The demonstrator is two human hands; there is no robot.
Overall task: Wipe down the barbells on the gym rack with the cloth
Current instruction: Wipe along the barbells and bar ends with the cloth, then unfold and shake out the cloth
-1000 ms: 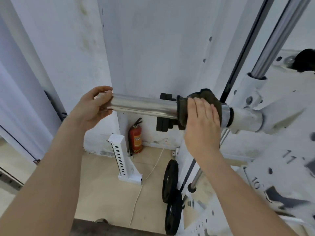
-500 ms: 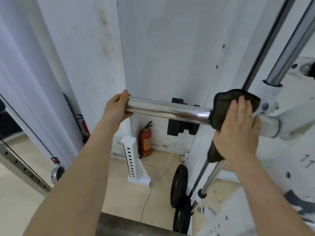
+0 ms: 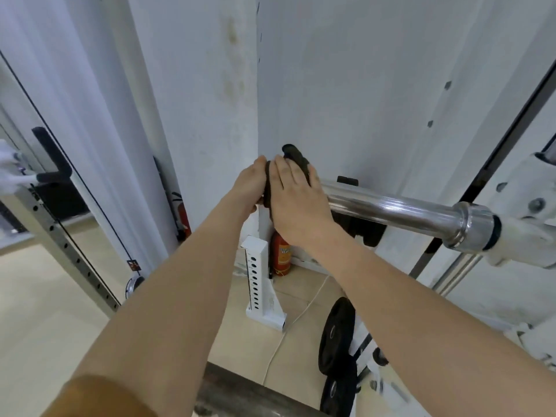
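Note:
A shiny chrome barbell sleeve [image 3: 391, 206] sticks out leftward from a white rack carriage [image 3: 523, 236] at the right. A dark cloth [image 3: 296, 159] is wrapped over the sleeve's free left end. My right hand [image 3: 296, 203] is closed over the cloth and the bar end. My left hand [image 3: 251, 183] grips the very tip of the bar, pressed against the cloth and my right hand. The bar's end is hidden under both hands.
A white wall corner stands right behind the bar. Below are a red fire extinguisher [image 3: 281, 254], a white perforated post [image 3: 258, 284], a white cable and black weight plates [image 3: 337, 341] on the floor. A perforated steel upright [image 3: 69, 251] runs at the left.
My right hand has slid the cloth left along the sleeve, from the collar end to the free tip beside my left hand. The view has shifted, leaving the bar further right.

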